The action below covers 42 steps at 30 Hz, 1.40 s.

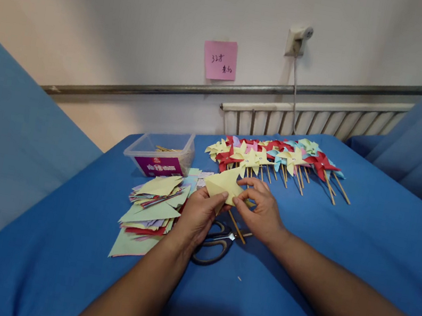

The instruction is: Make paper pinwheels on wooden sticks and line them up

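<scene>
Blue cloth (pixel 342 244) is spread over the table, wooden sticks are kept in a clear plastic tub (pixel 159 156) near its far edge, and a yellow folded paper (pixel 225 184) is pinched between left hand (pixel 198 216) and right hand (pixel 262 212) above scissors (pixel 217 240).

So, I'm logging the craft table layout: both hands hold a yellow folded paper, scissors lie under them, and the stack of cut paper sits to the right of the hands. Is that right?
Not quite. The head view shows the stack of cut paper to the left of the hands. The rest holds: left hand and right hand hold the yellow folded paper, with the scissors lying under them.
</scene>
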### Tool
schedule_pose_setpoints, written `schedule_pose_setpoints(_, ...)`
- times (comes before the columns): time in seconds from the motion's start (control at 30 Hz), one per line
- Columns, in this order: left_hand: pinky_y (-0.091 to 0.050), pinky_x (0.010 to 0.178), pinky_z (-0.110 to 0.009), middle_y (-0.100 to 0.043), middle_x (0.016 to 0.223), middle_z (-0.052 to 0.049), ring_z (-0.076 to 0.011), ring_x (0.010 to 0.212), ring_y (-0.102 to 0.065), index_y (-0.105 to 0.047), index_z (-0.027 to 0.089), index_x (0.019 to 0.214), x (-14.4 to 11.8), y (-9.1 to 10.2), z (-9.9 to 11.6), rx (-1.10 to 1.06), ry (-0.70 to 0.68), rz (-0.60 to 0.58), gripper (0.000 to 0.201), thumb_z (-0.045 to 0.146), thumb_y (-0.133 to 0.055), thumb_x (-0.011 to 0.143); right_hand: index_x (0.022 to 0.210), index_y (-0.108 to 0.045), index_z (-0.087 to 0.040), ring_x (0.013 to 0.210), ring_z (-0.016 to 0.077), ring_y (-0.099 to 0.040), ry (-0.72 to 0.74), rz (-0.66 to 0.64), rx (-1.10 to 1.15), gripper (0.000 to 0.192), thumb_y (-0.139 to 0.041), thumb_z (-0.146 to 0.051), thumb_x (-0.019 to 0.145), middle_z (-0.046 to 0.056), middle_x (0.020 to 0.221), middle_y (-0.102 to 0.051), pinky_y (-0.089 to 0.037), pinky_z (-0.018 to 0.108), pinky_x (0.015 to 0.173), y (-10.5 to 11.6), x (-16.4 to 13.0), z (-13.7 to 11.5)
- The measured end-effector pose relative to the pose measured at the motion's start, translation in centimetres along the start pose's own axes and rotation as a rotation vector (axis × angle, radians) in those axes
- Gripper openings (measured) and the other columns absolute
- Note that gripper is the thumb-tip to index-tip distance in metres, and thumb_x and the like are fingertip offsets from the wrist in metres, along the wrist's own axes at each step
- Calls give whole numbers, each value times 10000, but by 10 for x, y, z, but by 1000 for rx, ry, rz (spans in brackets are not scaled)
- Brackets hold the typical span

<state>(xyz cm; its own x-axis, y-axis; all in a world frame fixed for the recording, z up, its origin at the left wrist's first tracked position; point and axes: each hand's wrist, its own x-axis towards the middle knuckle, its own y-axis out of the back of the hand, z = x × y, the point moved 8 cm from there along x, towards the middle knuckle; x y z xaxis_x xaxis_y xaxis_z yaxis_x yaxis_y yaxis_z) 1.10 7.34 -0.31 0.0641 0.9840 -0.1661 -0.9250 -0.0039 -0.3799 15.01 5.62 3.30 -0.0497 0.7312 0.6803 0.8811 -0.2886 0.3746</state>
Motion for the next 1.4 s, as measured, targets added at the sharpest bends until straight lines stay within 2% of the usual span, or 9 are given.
schedule_pose_setpoints(1.0,-477,604,-233,-731,936,-87,-145,700,-640,-695,121,943,2,1,-1,21,-6,7,413,198,-829,560,672,-620,-225,993,221,-597,-35,-1,35,119,-635,-195,786,59,1030,-651,-467,417,895,-4,-1,4)
schedule_pose_setpoints(1.23,-488,659,-260,-733,936,-86,-168,733,-657,-695,130,947,5,4,0,78,-72,3,434,252,-839,557,681,-610,-227,984,223,-605,-27,-8,48,116,-625,-212,795,56,1015,-648,-470,426,892,-8,-3,3)
schedule_pose_setpoints(1.33,-497,701,-277,-736,943,-87,-184,758,-666,-696,131,962,6,5,3,102,-101,6,449,255,-839,555,764,-615,-232,1024,226,-594,-27,8,69,40,-624,-207,794,61,1061,-629,-469,425,906,-5,-3,3)
schedule_pose_setpoints(1.4,-504,721,-288,-739,943,-86,-190,762,-670,-698,133,967,5,6,5,119,-109,16,453,245,-839,551,919,-617,-238,1104,238,-559,-42,74,81,131,-625,-205,791,81,1156,-592,-467,430,920,5,-1,5)
